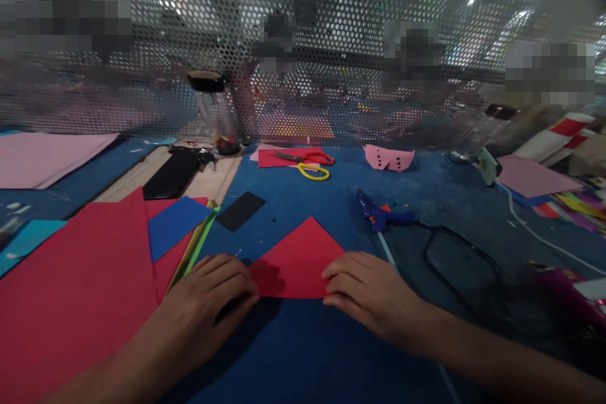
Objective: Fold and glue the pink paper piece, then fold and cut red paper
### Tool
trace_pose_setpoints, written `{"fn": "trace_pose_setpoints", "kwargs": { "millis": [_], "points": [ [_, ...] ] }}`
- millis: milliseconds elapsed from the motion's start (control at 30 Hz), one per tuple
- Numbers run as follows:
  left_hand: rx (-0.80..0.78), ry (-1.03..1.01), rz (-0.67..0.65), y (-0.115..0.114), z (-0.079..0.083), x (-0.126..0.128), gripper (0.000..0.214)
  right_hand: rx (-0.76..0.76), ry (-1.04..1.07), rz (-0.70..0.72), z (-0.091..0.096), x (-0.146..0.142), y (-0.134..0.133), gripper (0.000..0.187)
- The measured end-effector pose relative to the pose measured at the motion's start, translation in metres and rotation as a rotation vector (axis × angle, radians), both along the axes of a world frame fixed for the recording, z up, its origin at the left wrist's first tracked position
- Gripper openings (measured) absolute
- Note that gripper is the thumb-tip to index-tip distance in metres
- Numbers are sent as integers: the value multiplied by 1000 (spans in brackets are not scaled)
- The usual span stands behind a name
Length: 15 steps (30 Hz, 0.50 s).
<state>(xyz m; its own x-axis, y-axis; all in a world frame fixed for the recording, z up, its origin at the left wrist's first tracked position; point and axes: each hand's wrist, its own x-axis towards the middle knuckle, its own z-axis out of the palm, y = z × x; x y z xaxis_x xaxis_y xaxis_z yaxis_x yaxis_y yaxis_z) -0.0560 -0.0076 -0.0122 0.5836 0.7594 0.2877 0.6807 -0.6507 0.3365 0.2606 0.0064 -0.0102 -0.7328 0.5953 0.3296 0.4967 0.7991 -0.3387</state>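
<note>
A red sheet of paper (298, 265), folded to a triangle with its tip pointing away from me, lies on the blue table. Its left corner is under the fingers of my left hand (213, 293), which are curled and pressed together on it. On the opposite corner, my right hand (364, 287) grips the paper between thumb and bent fingers. Beyond the triangle lie a small black paper rectangle (240, 211) and scissors (312, 163) with red and yellow handles. A blue glue gun (379, 211) rests to the right, its black cord trailing off.
Large red sheets (85, 290) and a blue piece (177, 224) cover the left side, beside a black phone (172, 173). A jar (218, 113) stands by the perforated metal screen (331, 25). A pink dotted paper piece (389, 158) lies at the back; paper scraps (580, 205) lie right.
</note>
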Motion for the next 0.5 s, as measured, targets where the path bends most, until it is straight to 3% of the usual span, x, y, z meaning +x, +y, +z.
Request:
{"fn": "trace_pose_setpoints", "kwargs": {
  "millis": [200,500],
  "points": [
    [-94,-8,38,1,0,1,21,-17,-40,-8,2,1,-1,16],
    [-113,-33,57,2,-1,0,23,-151,-61,-69,3,3,0,12]
  ]
}}
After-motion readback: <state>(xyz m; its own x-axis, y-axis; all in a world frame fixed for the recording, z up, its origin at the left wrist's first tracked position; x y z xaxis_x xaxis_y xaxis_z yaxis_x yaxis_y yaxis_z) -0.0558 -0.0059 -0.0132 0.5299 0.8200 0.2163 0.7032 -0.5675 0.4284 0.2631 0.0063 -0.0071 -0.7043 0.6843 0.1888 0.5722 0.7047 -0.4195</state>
